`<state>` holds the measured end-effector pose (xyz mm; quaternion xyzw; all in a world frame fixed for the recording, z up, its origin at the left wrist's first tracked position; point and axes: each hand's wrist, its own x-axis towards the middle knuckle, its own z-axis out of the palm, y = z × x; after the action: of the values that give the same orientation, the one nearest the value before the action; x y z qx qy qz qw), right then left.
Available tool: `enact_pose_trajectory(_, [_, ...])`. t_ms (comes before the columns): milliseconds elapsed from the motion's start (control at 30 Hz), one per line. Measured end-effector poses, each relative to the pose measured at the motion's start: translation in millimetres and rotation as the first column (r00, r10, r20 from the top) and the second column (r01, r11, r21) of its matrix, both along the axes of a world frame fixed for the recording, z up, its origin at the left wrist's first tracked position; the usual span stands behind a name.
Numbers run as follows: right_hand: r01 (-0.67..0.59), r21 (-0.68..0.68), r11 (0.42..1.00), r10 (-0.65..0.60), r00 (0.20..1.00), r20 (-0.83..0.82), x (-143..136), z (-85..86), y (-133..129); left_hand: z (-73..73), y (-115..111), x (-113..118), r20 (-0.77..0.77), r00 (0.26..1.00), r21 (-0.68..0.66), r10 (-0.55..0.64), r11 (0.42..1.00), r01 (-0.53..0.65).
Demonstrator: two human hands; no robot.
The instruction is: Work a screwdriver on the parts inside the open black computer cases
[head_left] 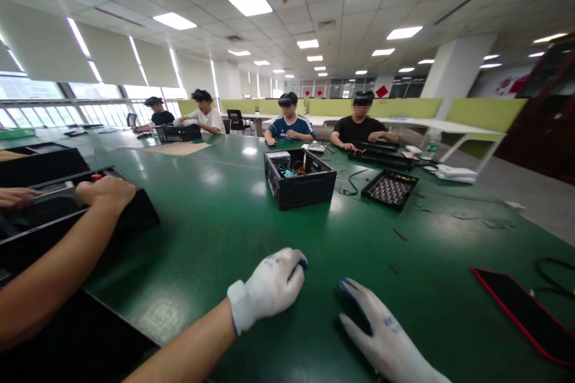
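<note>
Our left hand (269, 287), in a white knit glove, rests on the green tabletop (215, 233) with its fingers curled into a loose fist, pinching nothing. Our right hand (386, 329), gloved the same with blue fingertips, lies flat just beside it, fingers pressed together and stretched forward, also empty. Both touch only the bare tabletop.

Nearest ahead of us, well apart from both hands, stands an open black computer case (300, 178) with coloured wiring showing inside. To its right sits a shallow black tray (390, 189) with a gridded insert, and loose cables (354, 182) trail between the two. At the right edge a flat black panel with a red rim (521, 311) lies near our right hand.

At our left a co-worker's bare arm (54, 269) reaches across to a long black chassis (67, 209), the fist gripping what looks like an orange-handled tool. Four more people sit at the far side of the tabletop.

We judge the risks modest: a reach toward the case could snag the cables and drag the tray, our left elbow could jostle the co-worker's working arm, and a careless sweep of the right hand could push the red-rimmed panel.
</note>
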<state>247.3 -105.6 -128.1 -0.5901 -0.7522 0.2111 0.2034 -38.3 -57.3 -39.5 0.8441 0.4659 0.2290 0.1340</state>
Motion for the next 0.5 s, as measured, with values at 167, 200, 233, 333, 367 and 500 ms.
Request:
enact_pose_trajectory(167, [-0.049,0.018,0.999,0.048,0.999,0.025,-3.4,4.9,-5.4,38.9,76.5,26.7,-0.145,0.972,0.151,0.185,0.975,-0.163])
enact_pose_trajectory(200, [-0.059,0.009,0.998,0.058,0.997,0.041,-4.1,6.8,-6.9,45.4,96.8,30.3,-0.154,0.963,0.167,0.220,0.967,-0.194])
enact_pose_trajectory(233, [-0.066,-0.003,0.998,0.066,0.996,0.055,-4.6,8.9,-8.2,51.1,117.8,33.0,-0.165,0.954,0.179,0.249,0.959,-0.220])
enact_pose_trajectory(333, [-0.071,-0.032,0.997,0.073,0.995,0.072,-5.8,15.1,-10.5,63.1,178.9,36.9,-0.204,0.926,0.191,0.318,0.941,-0.281])
enact_pose_trajectory(367, [-0.072,-0.041,0.997,0.074,0.995,0.073,-6.1,17.0,-10.8,65.2,196.2,37.5,-0.221,0.918,0.188,0.330,0.938,-0.292])
enact_pose_trajectory(500, [-0.079,-0.084,0.993,0.085,0.994,0.071,-7.0,20.5,-10.7,61.7,240.5,41.1,-0.296,0.881,0.161,0.368,0.929,-0.334])
